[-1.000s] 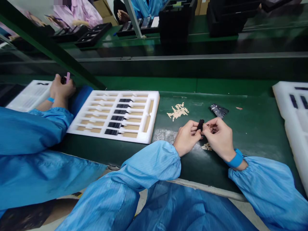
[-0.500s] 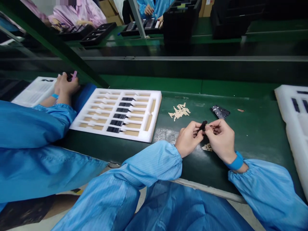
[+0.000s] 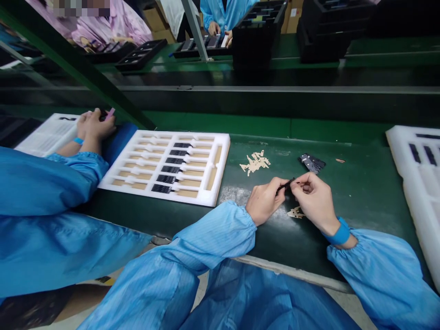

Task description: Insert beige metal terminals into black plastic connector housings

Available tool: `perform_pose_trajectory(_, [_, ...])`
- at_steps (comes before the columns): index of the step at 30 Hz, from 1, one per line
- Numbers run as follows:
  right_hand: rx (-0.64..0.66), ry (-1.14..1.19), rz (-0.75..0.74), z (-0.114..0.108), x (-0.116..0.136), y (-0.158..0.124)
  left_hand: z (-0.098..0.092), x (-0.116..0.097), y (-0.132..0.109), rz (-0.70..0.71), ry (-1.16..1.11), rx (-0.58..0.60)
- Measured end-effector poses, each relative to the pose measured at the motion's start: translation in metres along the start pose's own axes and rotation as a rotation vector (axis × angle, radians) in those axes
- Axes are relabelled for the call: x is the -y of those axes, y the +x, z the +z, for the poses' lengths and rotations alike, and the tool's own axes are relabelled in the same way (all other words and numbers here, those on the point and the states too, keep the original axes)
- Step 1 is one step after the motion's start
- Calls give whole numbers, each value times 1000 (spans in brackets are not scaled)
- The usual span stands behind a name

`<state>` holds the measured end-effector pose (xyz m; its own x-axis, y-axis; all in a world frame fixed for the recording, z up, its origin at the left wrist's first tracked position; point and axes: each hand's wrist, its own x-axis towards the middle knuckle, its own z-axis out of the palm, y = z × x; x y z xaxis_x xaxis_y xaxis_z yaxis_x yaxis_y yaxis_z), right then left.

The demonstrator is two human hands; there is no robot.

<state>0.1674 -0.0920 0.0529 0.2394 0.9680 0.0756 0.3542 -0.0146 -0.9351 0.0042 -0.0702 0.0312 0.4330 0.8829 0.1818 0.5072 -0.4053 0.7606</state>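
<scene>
While you pinch a thin black strip [image 3: 286,184] above the bench [image 3: 364,206], it sits tilted between your hands, its lower end toward your left. Your left hand [image 3: 264,201] has its fingers [image 3: 279,184] closed on that lower end, and your right hand [image 3: 314,201] has its fingers [image 3: 299,182] closed on the upper end, so both hands are gripping the strip. A blue wristband [image 3: 341,232] circles your right wrist, and blue gown sleeves [image 3: 381,270] cover both arms.

Just below your right hand lies a small beige cutout [image 3: 295,212]. A loose pile of beige cutouts [image 3: 255,162] lies farther up the green bench, and a dark flat part [image 3: 311,163] lies up and to the right of your hands. A tiny beige scrap [image 3: 340,161] is beyond that.

To your left, a white foam tray [image 3: 224,158] holds six black parts [image 3: 171,169] in its slots. Another foam tray [image 3: 415,151] sits at the right edge of the view, with dark parts in it.

At the far left, a co-worker's hands [image 3: 96,126] hold something pink [image 3: 110,114] beside a printed sheet [image 3: 48,133]. Black trays [image 3: 257,41] and more workers in gowns are across the line.
</scene>
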Motion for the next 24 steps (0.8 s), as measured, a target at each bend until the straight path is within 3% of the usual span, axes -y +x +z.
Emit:
perform_pose_trajectory(4, [-27, -246, -183, -8, -1, 2, -3, -1, 2, -32, -26, 30])
perform_pose_trajectory(7, [-117, -207, -253, -15, -1, 4, 1, 0, 4, -101, -366, 84])
perform_pose_trajectory(11, [-202, -39, -189, -21, -4, 9, 6, -1, 7, -249, -782, 138])
perform_pose_trajectory(16, [-75, 91, -86, -20, -6, 12, 6, -6, 11, -335, -949, 143])
perform_pose_trajectory(24, [68, 65, -85, -15, -5, 8, 6, -3, 10, -272, -956, 128])
